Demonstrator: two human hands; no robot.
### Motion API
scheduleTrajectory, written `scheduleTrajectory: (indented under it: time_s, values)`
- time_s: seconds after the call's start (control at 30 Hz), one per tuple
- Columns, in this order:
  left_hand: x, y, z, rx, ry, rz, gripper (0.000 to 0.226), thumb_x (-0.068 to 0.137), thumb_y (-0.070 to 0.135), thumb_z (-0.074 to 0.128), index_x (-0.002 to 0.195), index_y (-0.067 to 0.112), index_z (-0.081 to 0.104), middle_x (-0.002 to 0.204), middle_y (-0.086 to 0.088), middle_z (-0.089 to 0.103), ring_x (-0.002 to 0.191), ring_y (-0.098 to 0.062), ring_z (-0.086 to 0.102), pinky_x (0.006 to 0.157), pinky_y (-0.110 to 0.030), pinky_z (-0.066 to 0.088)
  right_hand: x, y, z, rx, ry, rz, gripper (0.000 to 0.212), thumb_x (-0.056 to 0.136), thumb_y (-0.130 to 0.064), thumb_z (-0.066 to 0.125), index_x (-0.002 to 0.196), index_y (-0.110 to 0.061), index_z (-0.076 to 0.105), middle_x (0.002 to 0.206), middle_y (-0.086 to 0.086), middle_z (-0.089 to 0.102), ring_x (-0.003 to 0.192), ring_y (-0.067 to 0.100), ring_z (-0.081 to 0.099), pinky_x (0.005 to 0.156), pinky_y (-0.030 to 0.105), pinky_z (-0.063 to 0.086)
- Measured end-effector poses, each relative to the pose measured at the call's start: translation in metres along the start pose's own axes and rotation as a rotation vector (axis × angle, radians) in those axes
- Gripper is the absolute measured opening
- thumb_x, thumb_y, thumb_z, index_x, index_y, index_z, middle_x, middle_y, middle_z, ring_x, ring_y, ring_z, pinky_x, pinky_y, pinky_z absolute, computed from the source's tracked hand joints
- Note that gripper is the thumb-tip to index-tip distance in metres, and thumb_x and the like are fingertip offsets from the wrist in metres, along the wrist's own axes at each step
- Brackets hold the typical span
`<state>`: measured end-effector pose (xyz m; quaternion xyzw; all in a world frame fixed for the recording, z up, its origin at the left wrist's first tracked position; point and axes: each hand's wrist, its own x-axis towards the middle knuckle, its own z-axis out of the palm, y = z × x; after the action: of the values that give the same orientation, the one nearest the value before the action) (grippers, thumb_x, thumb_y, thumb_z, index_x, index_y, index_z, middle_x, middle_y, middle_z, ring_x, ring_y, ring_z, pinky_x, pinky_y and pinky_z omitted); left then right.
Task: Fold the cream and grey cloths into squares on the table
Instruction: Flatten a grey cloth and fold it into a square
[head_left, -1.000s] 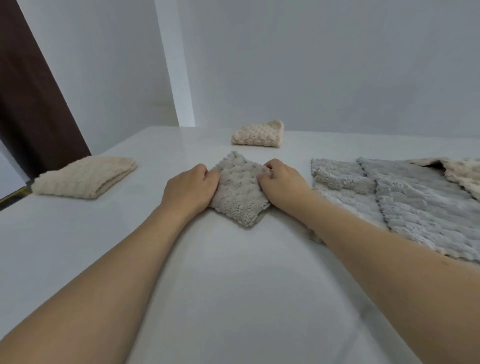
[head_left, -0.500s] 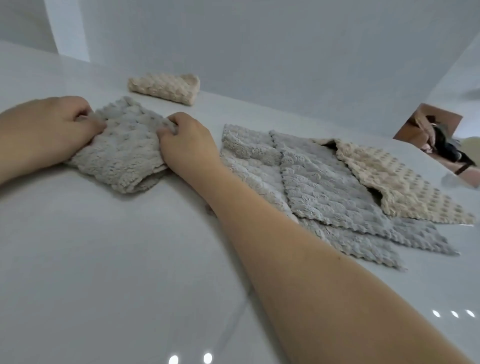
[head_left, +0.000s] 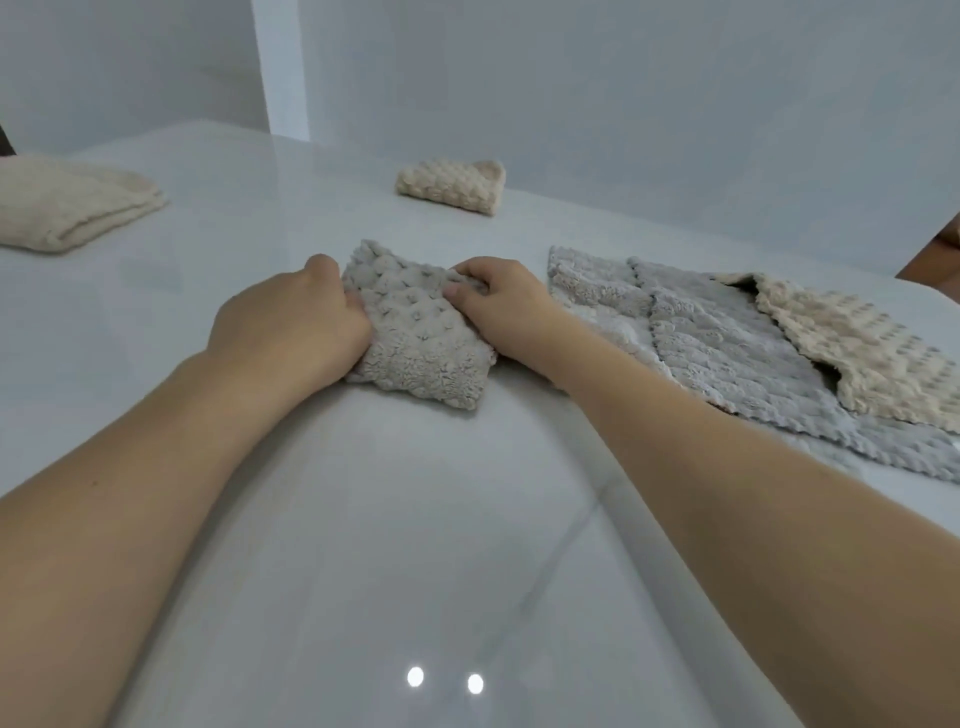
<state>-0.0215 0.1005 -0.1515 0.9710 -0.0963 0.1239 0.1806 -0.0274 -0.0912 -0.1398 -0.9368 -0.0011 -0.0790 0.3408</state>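
Both hands (head_left: 291, 322) (head_left: 498, 306) grip folded grey cloth (head_left: 415, 332) on table (head_left: 363, 519).

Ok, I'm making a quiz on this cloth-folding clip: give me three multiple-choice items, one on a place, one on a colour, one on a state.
1. Where does the pile of unfolded cloths lie, as the person sees it?
A. right of the hands
B. left of the hands
C. on the floor

2. What colour is the folded cloth between the hands?
A. cream
B. grey
C. blue

3. What are the hands doing?
A. hanging idle
B. both gripping the folded cloth
C. only one touching it

Answers: 1 A, the pile of unfolded cloths lies flat on the table past the right hand. 2 B, the folded cloth is grey. 3 B, the left hand and the right hand each curl fingers onto one of its sides.
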Motion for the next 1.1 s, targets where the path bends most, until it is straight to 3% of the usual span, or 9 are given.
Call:
scheduleTrajectory:
  time_s: [0.13, 0.47, 0.67, 0.73, 0.83, 0.93, 1.1]
  values:
    - [-0.043, -0.008, -0.017, 0.007, -0.004, -0.023, 0.024, 0.099, 0.03, 0.034, 0.089, 0.009, 0.04, 0.071, -0.005, 0.044, 0.068, -0.028, 0.044, 0.057, -0.036, 0.027, -0.035, -0.013, 0.004, -0.043, -0.038, -0.029, 0.03, 0.097, -0.034, 0.052, 0.117, -0.016, 0.065, 0.11, 0.0, 0.068, 0.103, 0.017, 0.06, 0.088, 0.028, 0.045]
    - [-0.148, -0.04, -0.056, 0.024, 0.045, -0.029, 0.029, 0.1, 0.036, 0.03, 0.086, 0.012, 0.038, 0.069, -0.007, 0.049, 0.06, -0.021, 0.043, 0.052, -0.035, 0.026, -0.126, -0.047, 0.021, -0.068, -0.114, -0.147, 0.026, 0.098, -0.039, 0.049, 0.108, -0.022, 0.067, 0.097, -0.007, 0.07, 0.094, 0.012, 0.062, 0.087, 0.034, 0.049]
    - [-0.173, -0.043, -0.066, 0.12, 0.05, -0.083, 0.027, 0.1, 0.032, 0.035, 0.086, 0.009, 0.039, 0.066, -0.006, 0.044, 0.059, -0.025, 0.042, 0.058, -0.034, 0.027, -0.148, -0.054, 0.024, -0.045, -0.154, -0.188, 0.027, 0.099, -0.038, 0.048, 0.109, -0.022, 0.067, 0.098, -0.006, 0.069, 0.095, 0.012, 0.062, 0.089, 0.035, 0.049]
    - [-0.174, -0.039, -0.069, 0.199, 0.194, -0.073, 0.023, 0.096, 0.024, 0.041, 0.087, 0.003, 0.043, 0.07, -0.014, 0.047, 0.07, -0.032, 0.048, 0.067, -0.04, 0.032, -0.151, -0.054, 0.018, -0.046, -0.136, -0.22, 0.03, 0.101, -0.035, 0.045, 0.121, -0.024, 0.063, 0.107, -0.005, 0.063, 0.099, 0.008, 0.056, 0.091, 0.024, 0.042]
    - [-0.166, -0.016, -0.078, 0.227, 0.3, -0.027, 0.03, 0.089, 0.021, 0.044, 0.104, -0.004, 0.05, 0.099, -0.031, 0.053, 0.094, -0.046, 0.05, 0.077, -0.051, 0.037, -0.149, -0.046, -0.004, -0.047, -0.019, -0.169, 0.037, 0.102, -0.034, 0.043, 0.137, -0.024, 0.051, 0.12, -0.008, 0.053, 0.104, 0.002, 0.048, 0.087, 0.013, 0.034]
    - [-0.14, 0.029, -0.075, 0.167, 0.218, 0.138, 0.038, 0.093, 0.024, 0.043, 0.123, 0.002, 0.048, 0.121, -0.023, 0.049, 0.111, -0.039, 0.045, 0.088, -0.047, 0.036, -0.144, -0.026, -0.039, -0.101, 0.116, -0.068, 0.038, 0.101, -0.032, 0.043, 0.137, -0.024, 0.049, 0.129, -0.009, 0.051, 0.109, 0.002, 0.047, 0.093, 0.018, 0.033]
    - [-0.094, 0.107, -0.047, 0.126, 0.012, 0.318, 0.04, 0.097, 0.028, 0.038, 0.132, 0.007, 0.041, 0.132, -0.015, 0.043, 0.121, -0.035, 0.04, 0.095, -0.044, 0.033, -0.14, 0.025, -0.091, -0.157, 0.185, 0.132, 0.037, 0.1, -0.032, 0.044, 0.135, -0.024, 0.051, 0.131, -0.005, 0.051, 0.112, 0.01, 0.048, 0.102, 0.031, 0.039]
